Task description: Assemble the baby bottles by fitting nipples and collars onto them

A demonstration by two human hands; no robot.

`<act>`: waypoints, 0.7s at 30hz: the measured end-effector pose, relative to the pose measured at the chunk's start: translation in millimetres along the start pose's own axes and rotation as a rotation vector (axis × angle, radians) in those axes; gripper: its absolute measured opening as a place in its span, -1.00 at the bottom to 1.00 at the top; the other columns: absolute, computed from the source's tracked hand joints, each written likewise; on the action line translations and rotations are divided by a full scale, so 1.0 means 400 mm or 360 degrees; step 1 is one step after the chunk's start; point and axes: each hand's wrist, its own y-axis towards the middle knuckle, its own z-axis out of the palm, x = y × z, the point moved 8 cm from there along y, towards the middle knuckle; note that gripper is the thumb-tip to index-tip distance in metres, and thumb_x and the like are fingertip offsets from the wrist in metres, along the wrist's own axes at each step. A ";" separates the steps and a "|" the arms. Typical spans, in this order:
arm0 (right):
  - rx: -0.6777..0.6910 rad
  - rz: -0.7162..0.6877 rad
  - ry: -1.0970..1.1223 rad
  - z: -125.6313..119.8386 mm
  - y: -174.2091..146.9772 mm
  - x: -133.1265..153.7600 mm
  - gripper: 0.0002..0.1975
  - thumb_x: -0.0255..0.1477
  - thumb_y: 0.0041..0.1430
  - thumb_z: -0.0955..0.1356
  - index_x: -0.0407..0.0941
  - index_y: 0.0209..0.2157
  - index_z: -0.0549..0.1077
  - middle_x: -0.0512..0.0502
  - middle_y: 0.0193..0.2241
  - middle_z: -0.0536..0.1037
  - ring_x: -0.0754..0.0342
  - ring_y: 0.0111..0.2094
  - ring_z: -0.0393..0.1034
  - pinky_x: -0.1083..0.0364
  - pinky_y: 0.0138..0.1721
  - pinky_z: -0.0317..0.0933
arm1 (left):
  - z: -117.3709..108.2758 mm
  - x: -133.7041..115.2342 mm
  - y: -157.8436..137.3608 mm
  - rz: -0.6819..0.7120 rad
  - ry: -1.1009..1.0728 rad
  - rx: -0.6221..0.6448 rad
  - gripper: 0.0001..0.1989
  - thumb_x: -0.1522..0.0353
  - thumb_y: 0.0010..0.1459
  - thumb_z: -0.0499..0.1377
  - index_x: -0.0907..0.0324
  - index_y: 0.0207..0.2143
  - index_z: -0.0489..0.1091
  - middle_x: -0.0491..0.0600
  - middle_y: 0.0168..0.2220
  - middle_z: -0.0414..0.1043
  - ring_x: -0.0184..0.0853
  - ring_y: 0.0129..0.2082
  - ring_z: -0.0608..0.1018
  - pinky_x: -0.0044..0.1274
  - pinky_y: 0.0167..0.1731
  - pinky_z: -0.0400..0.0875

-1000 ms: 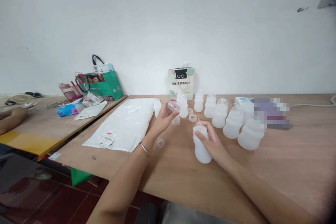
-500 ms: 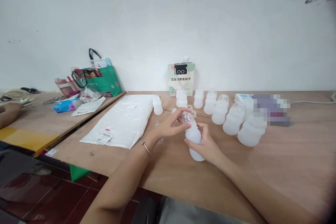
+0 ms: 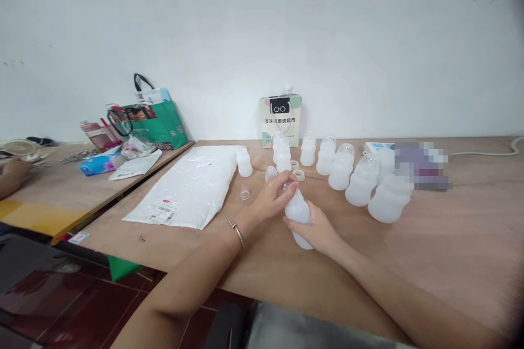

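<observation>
A frosted white baby bottle (image 3: 297, 210) leans slightly in front of me, its base at the wooden table (image 3: 262, 267). Around its body is my right hand (image 3: 318, 224), fingers closed. My left hand (image 3: 275, 194), with a bracelet on the wrist, is closed over the bottle's clear domed cap, mostly covering it. A small clear nipple-like piece (image 3: 245, 194) lies left of my hands. Beyond them are white rings (image 3: 298, 175) and another small clear-topped piece (image 3: 271, 174), partly hidden by my left hand.
Several capped baby bottles (image 3: 341, 169) stand in a curve from the back to the right. One bottle (image 3: 244, 162) stands beside a white plastic mailer bag (image 3: 180, 188). A paper bag (image 3: 280, 120) leans on the wall. At left, another person's hand (image 3: 15, 174) rests near a green bag (image 3: 164, 122).
My left fingers have closed from a spread grip to a wrapped one over the bottle's clear cap. My right hand still holds the bottle. The view has shifted slightly.
</observation>
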 end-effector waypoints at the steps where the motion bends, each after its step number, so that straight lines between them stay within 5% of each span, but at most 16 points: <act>1: -0.0011 0.0002 0.0002 -0.001 0.001 0.000 -0.76 -0.34 -0.20 0.42 -0.07 -0.39 0.41 0.02 -0.53 0.48 0.06 -0.49 0.33 0.09 -0.47 0.18 | 0.001 0.001 0.000 -0.0007 0.0000 0.0009 -0.80 0.28 0.21 -0.07 0.19 -0.38 0.24 -0.11 -0.44 0.27 -0.41 -0.43 0.33 -0.56 -0.39 0.23; 9: -0.0037 -0.0002 0.0046 -0.001 0.013 -0.013 -0.77 -0.35 -0.21 0.42 -0.06 -0.41 0.40 0.01 -0.52 0.49 0.03 -0.49 0.35 0.08 -0.46 0.19 | 0.005 0.010 0.005 -0.0067 0.0023 0.0025 -0.82 0.28 0.21 -0.06 0.18 -0.34 0.24 -0.10 -0.41 0.26 -0.40 -0.40 0.33 -0.56 -0.37 0.24; 12: -0.0036 0.0023 0.0020 0.000 0.012 -0.017 -0.77 -0.33 -0.17 0.40 -0.08 -0.40 0.37 0.01 -0.54 0.47 0.03 -0.49 0.35 0.07 -0.46 0.20 | 0.007 0.009 0.007 -0.0090 -0.0075 0.0080 -0.78 0.25 0.21 -0.06 0.16 -0.17 0.22 -0.05 -0.27 0.27 -0.37 -0.30 0.35 -0.53 -0.29 0.28; 17: -0.0147 0.0019 0.0012 -0.014 -0.001 -0.012 -0.65 -0.32 -0.16 0.40 -0.08 -0.30 0.28 0.01 -0.44 0.46 0.03 -0.40 0.36 0.07 -0.40 0.21 | 0.039 0.008 -0.010 -0.0161 -0.0253 0.0451 -0.28 0.23 -0.05 0.23 0.04 0.12 -0.04 0.02 -0.08 0.19 -0.30 -0.19 0.38 -0.47 -0.25 0.35; 21: -0.0190 -0.0031 0.0166 -0.016 -0.005 -0.019 -0.41 -0.28 -0.19 0.44 -0.03 -0.14 0.11 -0.07 -0.21 0.41 0.00 -0.25 0.36 0.05 -0.32 0.25 | 0.014 0.001 -0.006 -0.0154 -0.0353 0.0484 -0.27 0.27 -0.07 0.26 0.02 0.11 -0.02 0.03 -0.07 0.23 -0.29 -0.18 0.41 -0.46 -0.23 0.38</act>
